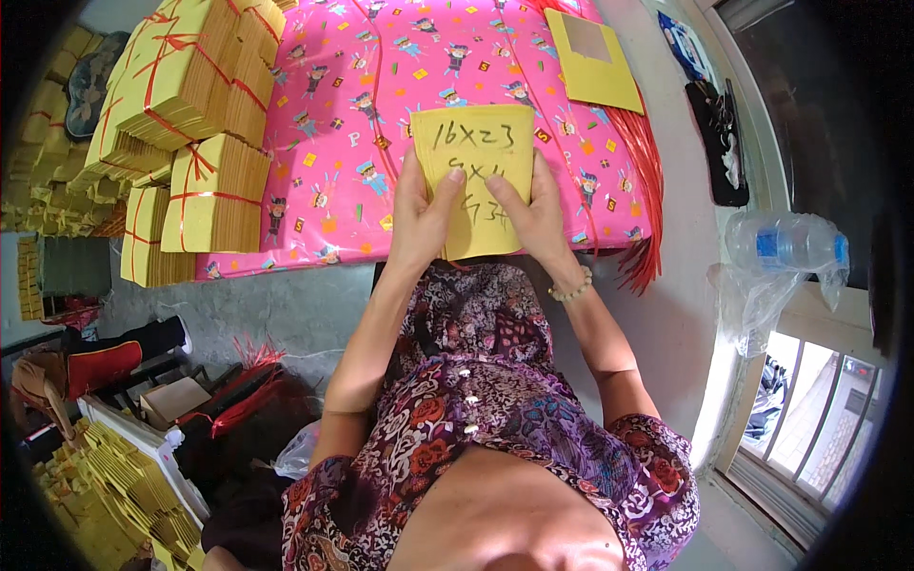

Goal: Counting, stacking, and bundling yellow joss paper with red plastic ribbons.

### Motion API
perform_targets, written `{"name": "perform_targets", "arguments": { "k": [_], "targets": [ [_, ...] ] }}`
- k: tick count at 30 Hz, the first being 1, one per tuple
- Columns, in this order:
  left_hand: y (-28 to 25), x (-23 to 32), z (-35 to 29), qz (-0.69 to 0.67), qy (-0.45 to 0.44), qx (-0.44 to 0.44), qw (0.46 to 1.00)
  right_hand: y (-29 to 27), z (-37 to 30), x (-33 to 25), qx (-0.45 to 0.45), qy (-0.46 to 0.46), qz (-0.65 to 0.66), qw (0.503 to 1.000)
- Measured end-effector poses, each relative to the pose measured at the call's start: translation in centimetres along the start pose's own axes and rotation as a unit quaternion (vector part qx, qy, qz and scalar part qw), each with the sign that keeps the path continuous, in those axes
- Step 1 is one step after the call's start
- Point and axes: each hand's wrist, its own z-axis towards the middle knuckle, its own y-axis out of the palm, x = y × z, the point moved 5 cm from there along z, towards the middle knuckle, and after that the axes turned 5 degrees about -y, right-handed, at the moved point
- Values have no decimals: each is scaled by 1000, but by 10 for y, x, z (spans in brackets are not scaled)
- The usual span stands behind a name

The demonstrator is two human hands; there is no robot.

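Note:
Between my two hands, over the near edge of the table, I hold a stack of yellow paper envelopes (481, 228) with dark handwriting on its top face. My left hand (422, 205) grips the left side, thumb lying on the front and fingers behind. On the right side my right hand (536, 209) clasps it the same way, a beaded bracelet (571, 285) round that wrist. Below the stack the pink patterned tablecloth (333, 124) shows. The fingers behind the stack are hidden.
Tied bundles of yellow envelopes (176, 86) pile up at the table's left. Red plastic strands (647, 219) hang off the right edge beside a yellow sheet (595, 67). A plastic bottle (785, 243) lies by the barred window (809, 409). More yellow stacks (114, 476) stand lower left.

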Motion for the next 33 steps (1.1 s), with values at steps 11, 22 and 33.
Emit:
{"name": "perform_targets", "arguments": {
  "k": [11,22,33],
  "targets": [
    [-10,-27,39,-38,-117,5,992,-1,29,28,11,132,53,990],
    [-14,-42,66,-132,-236,-26,963,-9,52,39,-78,212,26,974],
    [-4,-17,46,-8,-20,9,1000,-5,39,19,-23,87,25,996]
  ]
}}
